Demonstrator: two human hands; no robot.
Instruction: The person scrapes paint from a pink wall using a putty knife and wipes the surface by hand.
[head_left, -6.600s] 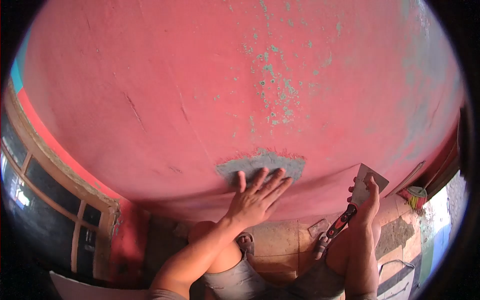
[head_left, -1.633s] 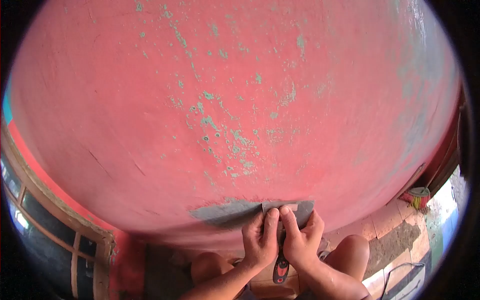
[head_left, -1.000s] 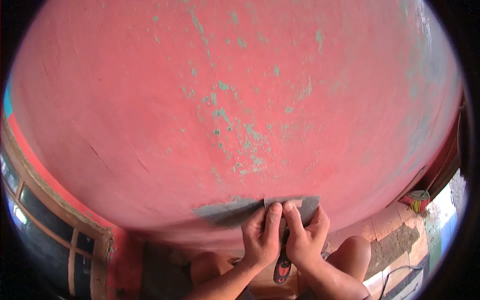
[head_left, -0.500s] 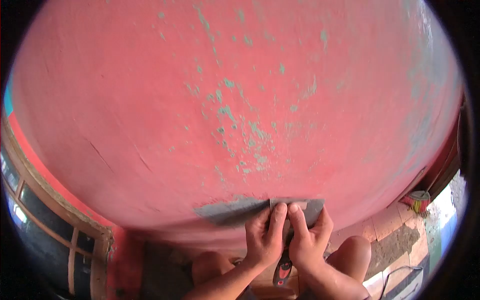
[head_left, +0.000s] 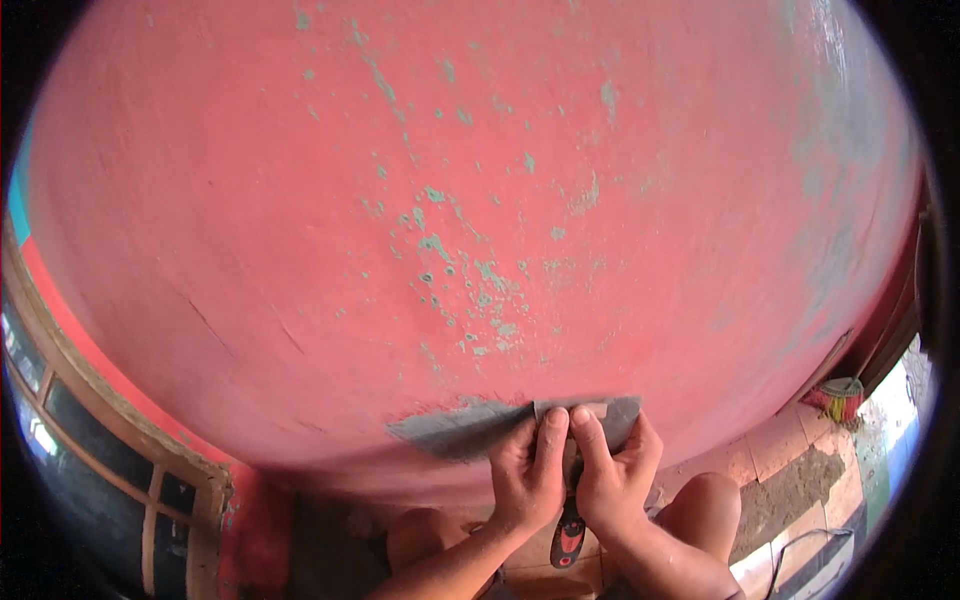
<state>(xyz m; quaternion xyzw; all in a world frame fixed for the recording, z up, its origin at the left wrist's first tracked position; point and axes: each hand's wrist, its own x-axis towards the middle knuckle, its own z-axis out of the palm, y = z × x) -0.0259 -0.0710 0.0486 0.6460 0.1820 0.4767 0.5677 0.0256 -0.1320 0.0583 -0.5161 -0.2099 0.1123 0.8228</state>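
My left hand and my right hand both grip a wide metal scraper, one on each side. My thumbs lie side by side on its blade, and my other fingers are mostly hidden behind it. The black and red handle points down between my wrists. Its blade sits against the low part of a red painted wall. Left of the blade, a dark grey bare patch with a ragged upper edge touches it. Above are several green-grey chipped spots in the paint.
A wooden-framed window is at the lower left. My bent knees are either side of my arms. At right, a broom with red and yellow bristles stands by the wall on the tiled floor, which has a rough grey patch.
The view has shifted slightly, so the wall's spots appear further left. Both hands keep their hold on the scraper, and the grey patch looks about the same.
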